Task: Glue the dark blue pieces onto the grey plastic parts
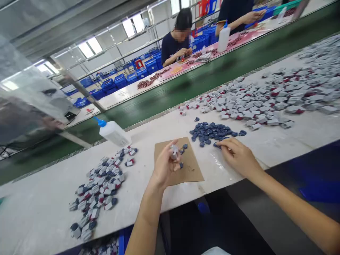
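Over a brown cardboard sheet (192,170), my left hand (165,164) is closed around a small light-grey plastic part (174,151). A few dark blue pieces (185,146) lie on the cardboard beside the fingers. To the right, my right hand (239,156) pinches a dark blue plastic piece (217,145) at the near edge of a pile of dark blue pieces (209,131). On the left side of the table spreads a heap of grey parts with dark blue and red pieces on them (99,187).
A white bottle with a blue nozzle (114,133) stands behind the left heap. Many grey and red parts (265,99) cover the table's right side. Beyond it runs a green conveyor belt (159,97). Two people work across the belt, near another white bottle (224,39).
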Available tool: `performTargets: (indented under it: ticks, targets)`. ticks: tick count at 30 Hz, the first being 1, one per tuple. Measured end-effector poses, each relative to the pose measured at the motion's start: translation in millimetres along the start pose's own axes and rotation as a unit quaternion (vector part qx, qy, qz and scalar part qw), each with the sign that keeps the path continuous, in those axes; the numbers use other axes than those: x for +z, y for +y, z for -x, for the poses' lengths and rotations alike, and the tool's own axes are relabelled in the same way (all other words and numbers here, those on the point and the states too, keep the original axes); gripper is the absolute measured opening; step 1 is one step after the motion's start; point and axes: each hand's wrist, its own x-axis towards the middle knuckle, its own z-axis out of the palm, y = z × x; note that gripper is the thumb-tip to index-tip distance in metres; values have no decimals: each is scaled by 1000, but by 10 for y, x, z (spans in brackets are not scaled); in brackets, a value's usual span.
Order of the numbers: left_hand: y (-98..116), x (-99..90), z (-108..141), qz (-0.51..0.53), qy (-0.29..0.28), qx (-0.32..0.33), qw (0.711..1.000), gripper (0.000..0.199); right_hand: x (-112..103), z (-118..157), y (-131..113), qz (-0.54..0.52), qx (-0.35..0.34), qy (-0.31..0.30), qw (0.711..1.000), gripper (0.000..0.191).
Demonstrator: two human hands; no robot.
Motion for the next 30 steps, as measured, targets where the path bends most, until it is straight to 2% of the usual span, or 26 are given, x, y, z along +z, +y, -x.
performTargets:
  ticks: [2, 4, 7, 10, 13, 16, 19, 24, 28, 30]
  targets:
    - [-107, -175, 301, 90, 77, -25, 993, 46, 61, -8, -99, -113, 94, -46, 988, 18]
    - [-261, -303, 478, 115, 154, -24, 981, 48, 120, -24, -257, -224, 181, -99, 953, 18]
    - [-490, -417, 580, 141, 203, -29, 968, 41, 191, -70, -529, -314, 236, -156, 906, 23]
    - [-603, -451, 605, 145, 194, -29, 970, 41, 245, -125, -736, -327, 237, -180, 897, 28]
    - [-610, -448, 624, 136, 184, -21, 973, 43, 289, -166, -852, -320, 230, -186, 900, 35]
    - [-601, -436, 639, 132, 182, -17, 974, 42, 330, -185, -919, -299, 221, -217, 903, 43]
    - [-616, -430, 647, 136, 179, -25, 974, 43, 372, -177, -968, -280, 214, -256, 900, 42]
    - [-647, -438, 644, 137, 163, -24, 977, 39, 436, -122, -1027, -291, 209, -280, 891, 38]
    - [-663, -419, 631, 134, 166, -19, 977, 30, 443, -83, -1097, -279, 182, -277, 901, 36]
    - [-671, -392, 623, 142, 162, -26, 976, 26, 430, -77, -1142, -248, 160, -266, 918, 33]
